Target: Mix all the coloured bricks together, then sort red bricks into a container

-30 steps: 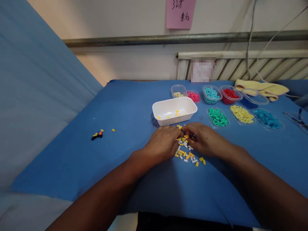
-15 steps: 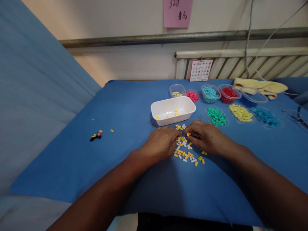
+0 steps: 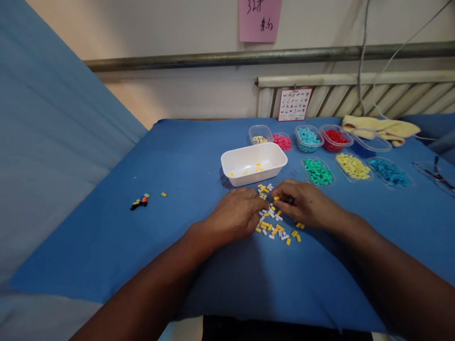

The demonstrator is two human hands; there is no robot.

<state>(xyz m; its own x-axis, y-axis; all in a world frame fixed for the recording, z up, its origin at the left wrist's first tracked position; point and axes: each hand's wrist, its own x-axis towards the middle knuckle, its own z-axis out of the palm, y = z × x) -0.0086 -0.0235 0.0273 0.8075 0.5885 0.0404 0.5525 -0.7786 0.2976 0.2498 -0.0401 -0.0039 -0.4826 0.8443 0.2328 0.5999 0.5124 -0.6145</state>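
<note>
One pile of yellow and white bricks (image 3: pixel 279 228) lies before one white tray (image 3: pixel 259 178). The right hand (image 3: pixel 304 201) pinches one dark piece (image 3: pixel 289 200), one yellow brick (image 3: pixel 276 199) at its tip; whether the left hand's (image 3: pixel 234 213) bent fingers hold anything, I cannot tell. Rightward sit one green heap (image 3: pixel 317 171) and one teal heap (image 3: pixel 390 173).

Bricks (image 3: pixel 265 224): plastic by the look, bumpy. White tub (image 3: pixel 249 180): smooth plastic, glossy inside, highlights on the floor. Clear tubs (image 3: pixel 377 143): thin see-through plastic, shiny rims. Tablecloth (image 3: pixel 185 156): matt cloth, mostly smooth. Curtain (image 3: pixel 53 118): cloth, matt, soft folds. Towel (image 3: pixel 380 127): cloth, fuzzy-looking. Pipe (image 3: pixel 213 60): dull metal, looks worn. Radiator (image 3: pixel 341 79): looks like painted metal. Note (image 3: pixel 258 33): matt paper. Wall (image 3: pixel 159 28): matt paint.
</note>
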